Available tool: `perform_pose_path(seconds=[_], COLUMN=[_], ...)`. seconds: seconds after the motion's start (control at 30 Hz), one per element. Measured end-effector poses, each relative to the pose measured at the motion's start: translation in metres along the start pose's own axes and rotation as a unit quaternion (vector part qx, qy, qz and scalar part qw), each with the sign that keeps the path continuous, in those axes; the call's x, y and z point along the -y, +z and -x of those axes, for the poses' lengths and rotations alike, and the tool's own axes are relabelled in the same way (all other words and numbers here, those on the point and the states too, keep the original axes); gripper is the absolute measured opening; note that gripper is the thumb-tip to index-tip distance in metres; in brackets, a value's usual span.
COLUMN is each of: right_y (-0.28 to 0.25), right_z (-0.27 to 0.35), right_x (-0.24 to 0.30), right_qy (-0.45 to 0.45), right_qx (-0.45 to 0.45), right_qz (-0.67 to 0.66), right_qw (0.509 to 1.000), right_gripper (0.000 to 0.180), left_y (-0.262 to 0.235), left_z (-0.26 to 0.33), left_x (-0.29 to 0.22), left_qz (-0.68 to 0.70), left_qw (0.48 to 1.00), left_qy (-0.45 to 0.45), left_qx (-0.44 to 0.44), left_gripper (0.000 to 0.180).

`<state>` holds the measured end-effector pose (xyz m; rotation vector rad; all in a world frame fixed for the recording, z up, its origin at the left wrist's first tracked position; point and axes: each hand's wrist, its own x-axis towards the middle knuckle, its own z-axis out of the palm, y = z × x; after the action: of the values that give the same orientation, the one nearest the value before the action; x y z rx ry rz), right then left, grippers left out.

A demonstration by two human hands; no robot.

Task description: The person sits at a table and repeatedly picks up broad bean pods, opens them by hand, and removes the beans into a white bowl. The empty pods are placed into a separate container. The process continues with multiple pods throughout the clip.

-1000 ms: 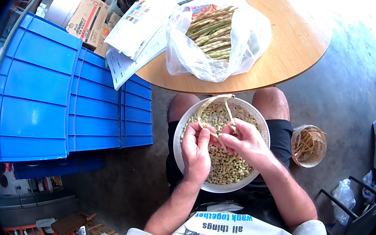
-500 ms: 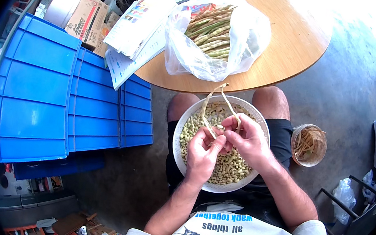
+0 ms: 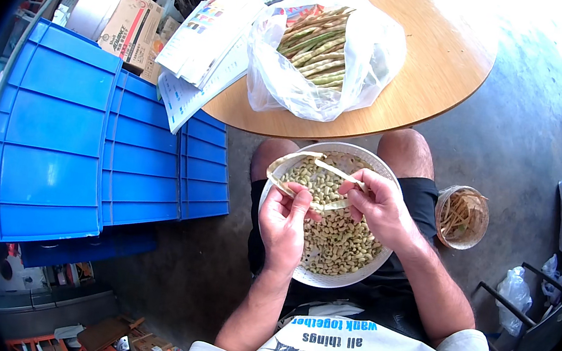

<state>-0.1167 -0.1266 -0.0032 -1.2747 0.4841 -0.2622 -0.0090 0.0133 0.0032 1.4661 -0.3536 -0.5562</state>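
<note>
A long, pale bean pod point(image 3: 339, 173), split into strips, loops between my two hands above a white perforated basket point(image 3: 325, 281). My left hand point(image 3: 285, 220) pinches the pod at the basket's left side, with thumb and fingers pressed together. My right hand point(image 3: 382, 210) grips the pod's other end over the right side. Many shelled, pale green beans point(image 3: 339, 250) fill the basket, which rests in my lap between my thighs. Ahead on the table, an open white plastic bag point(image 3: 376, 60) holds a bundle of unshelled bean pods point(image 3: 320, 48).
The round wooden table point(image 3: 440, 68) reaches over my knees. Papers point(image 3: 203, 42) lie at its left. On the floor to the right stands a small basket point(image 3: 440, 230) with empty pod husks point(image 3: 461, 214). Blue plastic crates point(image 3: 55, 144) are at left, a black metal frame point(image 3: 527, 318) at right.
My hands have moved apart, the left one going left and slightly down, the right one rightward. The pod strips have swung lower and now stretch between them.
</note>
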Motion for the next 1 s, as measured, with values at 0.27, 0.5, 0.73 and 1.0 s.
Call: perform_pose_path(seconds=[0.27, 0.5, 0.73, 1.0], right_y=[-0.007, 0.000, 0.013, 0.013], right_z=[-0.002, 0.000, 0.003, 0.003], right_x=[-0.009, 0.001, -0.005, 0.002], right_qy=[-0.142, 0.022, -0.047, 0.011], right_qx=[-0.056, 0.026, 0.076, 0.039], right_qz=[0.136, 0.013, 0.098, 0.062], right_qw=[0.979, 0.999, 0.991, 0.997], right_gripper=[0.013, 0.018, 0.024, 0.013], left_y=[-0.004, -0.002, 0.003, 0.004], left_z=[-0.004, -0.003, -0.002, 0.000], left_x=[-0.003, -0.004, 0.001, -0.006], left_qz=[0.015, -0.004, -0.021, 0.034], left_qw=[0.999, 1.000, 0.999, 0.999], left_qy=[0.016, 0.016, 0.045, -0.020], left_qx=[-0.031, -0.025, -0.005, 0.006], left_gripper=[0.009, 0.007, 0.007, 0.013])
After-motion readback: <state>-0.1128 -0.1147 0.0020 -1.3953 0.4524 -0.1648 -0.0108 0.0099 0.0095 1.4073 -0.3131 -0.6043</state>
